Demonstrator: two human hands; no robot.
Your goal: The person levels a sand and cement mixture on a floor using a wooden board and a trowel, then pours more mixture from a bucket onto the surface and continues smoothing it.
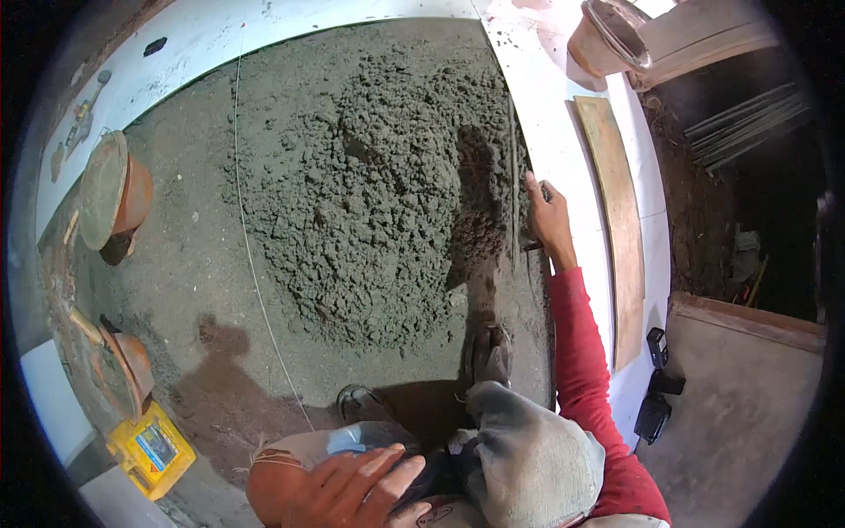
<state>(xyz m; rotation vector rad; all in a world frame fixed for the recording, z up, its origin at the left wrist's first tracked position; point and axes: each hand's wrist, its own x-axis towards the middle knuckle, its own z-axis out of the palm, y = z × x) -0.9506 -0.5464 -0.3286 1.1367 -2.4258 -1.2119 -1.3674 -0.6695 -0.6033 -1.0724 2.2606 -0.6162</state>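
My right hand [550, 216], in a red sleeve, grips a small dark handle [547, 192] at the right edge of the mortar bed, beside white tiles [559, 106]; the rest of that tool is hard to make out. Rough, wet grey mortar [370, 211] is heaped over the middle of the floor, shadowed along its right side. My left hand [361, 488] is low in the view by my left knee, fingers apart and slightly bent, holding nothing. A thin string [255, 290] runs lengthwise across the mortar bed, left of the heap.
Buckets [132, 198] and a yellow case [150, 449] line the left side; hand tools [84, 119] lie on the upper-left tiles. A wooden board [616, 255], small black devices [653, 414] and another bucket [594, 48] are on the right, beside a dark recess with rods [739, 123].
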